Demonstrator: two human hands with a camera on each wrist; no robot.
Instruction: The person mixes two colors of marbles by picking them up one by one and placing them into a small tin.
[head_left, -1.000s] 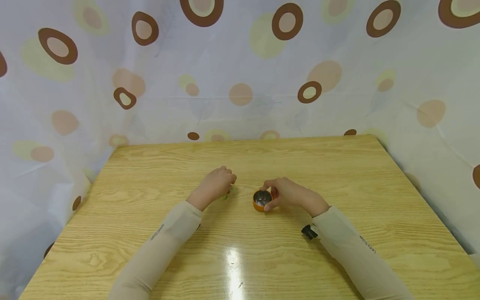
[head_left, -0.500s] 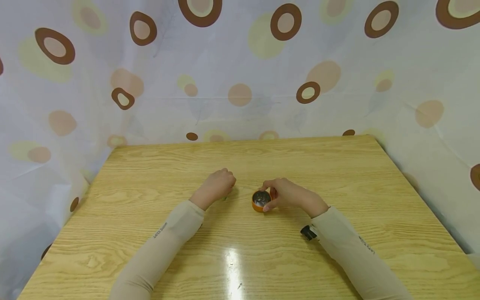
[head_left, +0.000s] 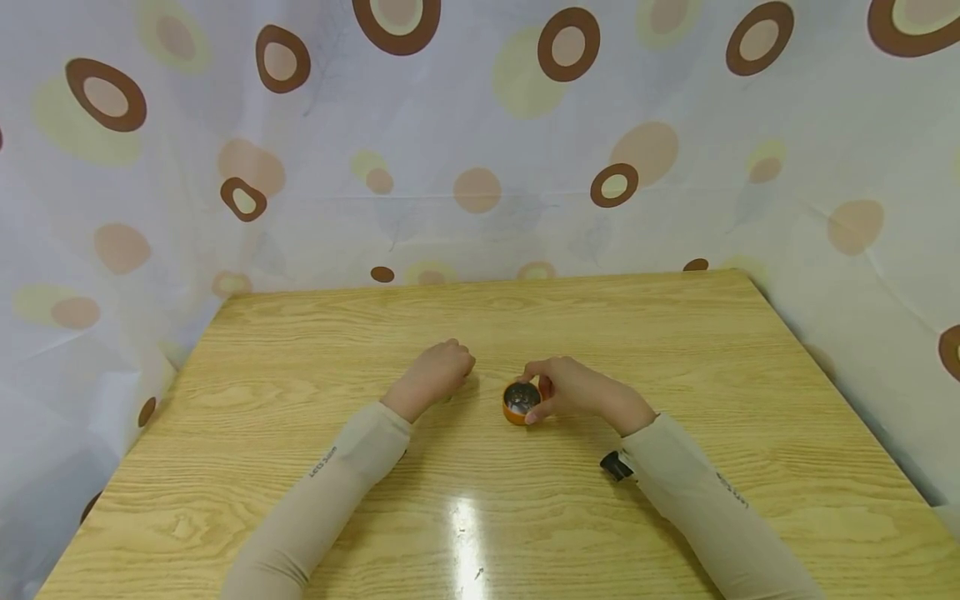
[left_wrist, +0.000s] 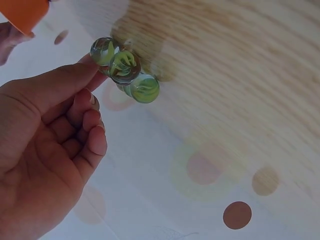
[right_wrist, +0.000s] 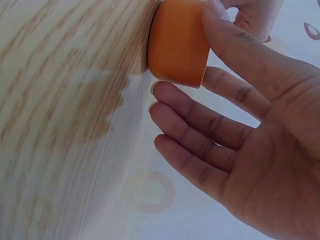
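In the head view, my right hand (head_left: pixel 581 390) holds a small orange cup (head_left: pixel 511 416) with a dark, shiny inside, its thumb and index finger on the rim. The right wrist view shows the cup (right_wrist: pixel 177 42) upright on the wood, with the thumb at its rim and the other fingers of the right hand (right_wrist: pixel 240 145) loosely bent beside it. To its left, my left hand (head_left: pixel 435 372) is low over the table. In the left wrist view, the thumb and index finger of the left hand (left_wrist: pixel 50 135) pinch at a glass marble (left_wrist: pixel 102 51). Several green-swirled marbles (left_wrist: pixel 145 88) cluster against it.
The wooden table (head_left: pixel 480 325) has light grain and a bright glare streak near the front. A white curtain (head_left: pixel 420 225) with brown and tan circles hangs behind it and along both sides. A black wrist device (head_left: pixel 618 465) juts out under the right sleeve.
The left hand's fingers have drawn in and lowered over the marbles, which now barely show in the head view. The right hand keeps holding the cup in place.
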